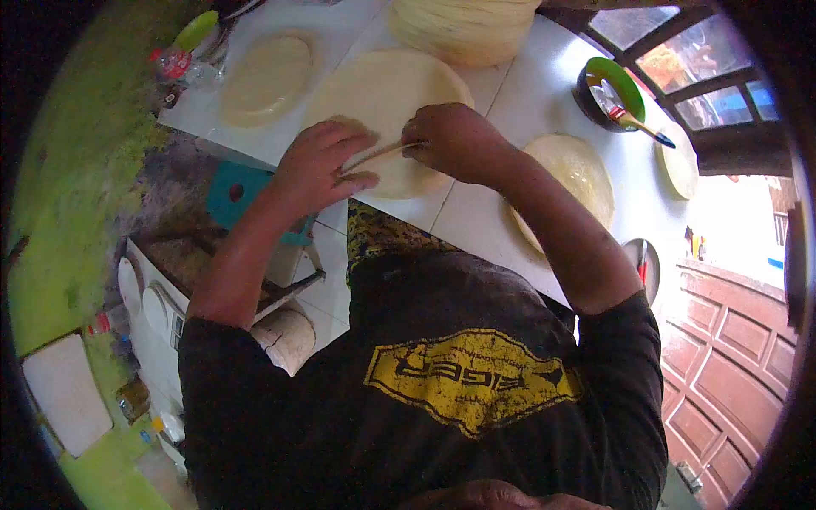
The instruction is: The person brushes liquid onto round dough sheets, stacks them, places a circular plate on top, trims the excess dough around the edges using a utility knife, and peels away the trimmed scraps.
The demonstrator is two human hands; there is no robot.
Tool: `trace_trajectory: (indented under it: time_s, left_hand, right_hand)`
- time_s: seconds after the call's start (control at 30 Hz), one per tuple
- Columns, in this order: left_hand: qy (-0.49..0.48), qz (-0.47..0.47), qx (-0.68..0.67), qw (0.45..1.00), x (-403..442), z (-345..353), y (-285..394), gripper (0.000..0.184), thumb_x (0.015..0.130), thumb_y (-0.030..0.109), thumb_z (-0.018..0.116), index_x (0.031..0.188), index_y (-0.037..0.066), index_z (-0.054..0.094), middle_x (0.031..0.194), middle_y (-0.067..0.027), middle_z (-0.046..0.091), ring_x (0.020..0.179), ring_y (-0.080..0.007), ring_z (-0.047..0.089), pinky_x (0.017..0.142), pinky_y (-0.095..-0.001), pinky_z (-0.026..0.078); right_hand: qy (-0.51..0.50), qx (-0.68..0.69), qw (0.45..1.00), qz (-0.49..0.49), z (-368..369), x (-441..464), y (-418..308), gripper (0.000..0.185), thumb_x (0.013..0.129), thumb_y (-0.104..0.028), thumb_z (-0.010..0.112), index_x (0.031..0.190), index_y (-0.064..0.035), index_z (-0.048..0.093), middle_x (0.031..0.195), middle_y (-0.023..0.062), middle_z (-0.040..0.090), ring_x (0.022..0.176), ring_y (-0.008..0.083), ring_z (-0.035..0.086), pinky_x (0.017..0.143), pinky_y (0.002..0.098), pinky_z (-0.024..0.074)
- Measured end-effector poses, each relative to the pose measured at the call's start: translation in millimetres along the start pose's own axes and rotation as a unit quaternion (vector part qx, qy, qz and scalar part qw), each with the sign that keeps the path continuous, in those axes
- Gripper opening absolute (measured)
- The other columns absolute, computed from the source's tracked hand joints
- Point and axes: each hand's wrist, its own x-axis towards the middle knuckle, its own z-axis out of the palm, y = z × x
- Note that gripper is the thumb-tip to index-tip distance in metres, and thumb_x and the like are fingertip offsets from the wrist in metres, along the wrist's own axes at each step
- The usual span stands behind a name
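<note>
A large round sheet of dough (387, 89) lies on the white tiled table (531, 93) in front of me. My left hand (330, 161) is at the sheet's left side, thumb and fingers apart, touching its near part. My right hand (450, 143) is closed in a pinch on the edge of the dough. A thin raised edge or strip runs between the two hands. To the left lies a smaller dough round (269, 78). Another round with a shiny surface (574, 183) is partly under my right forearm.
A tall stack of dough sheets (463, 30) stands at the back. A green and black bowl (625, 85) holds a brush (639, 123). Another round (677, 161) lies at the right edge, and a plastic bottle (183, 66) at the left corner.
</note>
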Motion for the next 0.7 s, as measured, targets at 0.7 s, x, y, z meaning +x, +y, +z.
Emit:
trace_trajectory:
  time_s: [0.7]
  left_hand:
    - [0.109,-0.237,-0.166,0.951,119,-160,-8,0.037,0.097,0.030,0.055,0.123,0.005,0.063,0.111,-0.0065,0.068,0.095,-0.0173,0.063,0.087,-0.0328,0.051]
  right_hand:
    - [0.248,-0.051,0.967,-0.016,-192,31,19,0.035,0.086,-0.031,0.069,0.096,0.0017,0.065,0.087,0.0181,0.068,0.080,0.0279,0.064,0.073,0.0408,0.0492]
